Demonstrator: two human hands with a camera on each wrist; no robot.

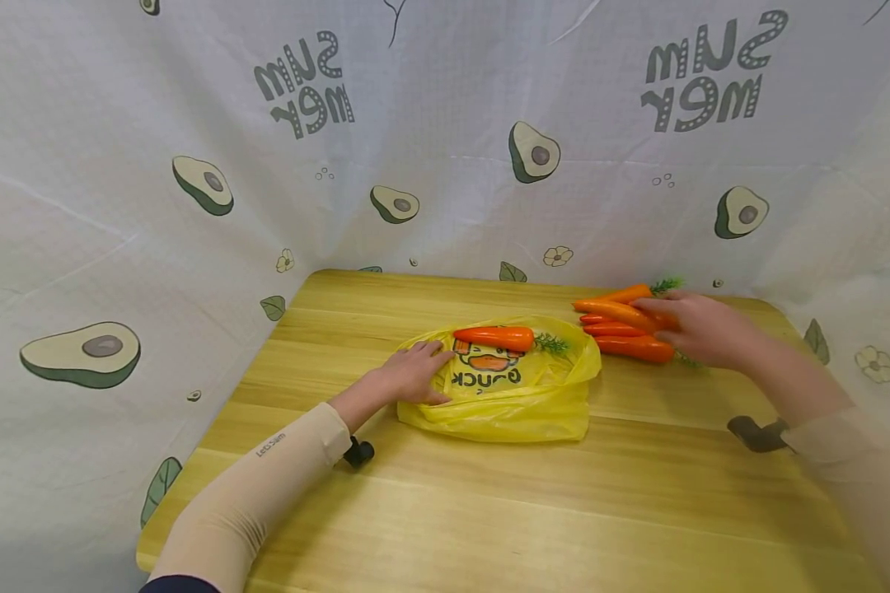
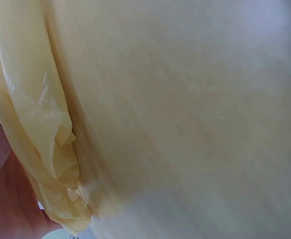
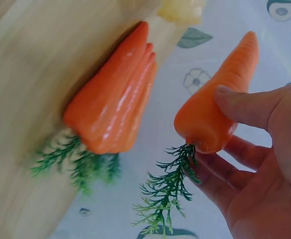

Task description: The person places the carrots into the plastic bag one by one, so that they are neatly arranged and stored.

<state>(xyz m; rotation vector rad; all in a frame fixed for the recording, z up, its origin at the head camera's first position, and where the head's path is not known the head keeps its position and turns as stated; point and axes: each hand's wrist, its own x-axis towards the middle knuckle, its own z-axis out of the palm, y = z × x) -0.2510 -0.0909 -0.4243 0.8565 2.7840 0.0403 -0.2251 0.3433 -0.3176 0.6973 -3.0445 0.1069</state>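
A carrot with a leafy green top is held in my right hand, the thumb on one side and the fingers on the other. Beside it on the table lie several more orange carrots, close together with their tips side by side. My left hand rests with fingers spread on the left edge of a yellow plastic bag. Across the bag's printed face lies one carrot, its green top pointing right. In the left wrist view, the crumpled bag edge covers part of the hand.
Everything lies on a wooden table with rounded corners. A white cloth printed with avocados hangs behind and along the sides. Dark wrist-worn pieces show near both forearms.
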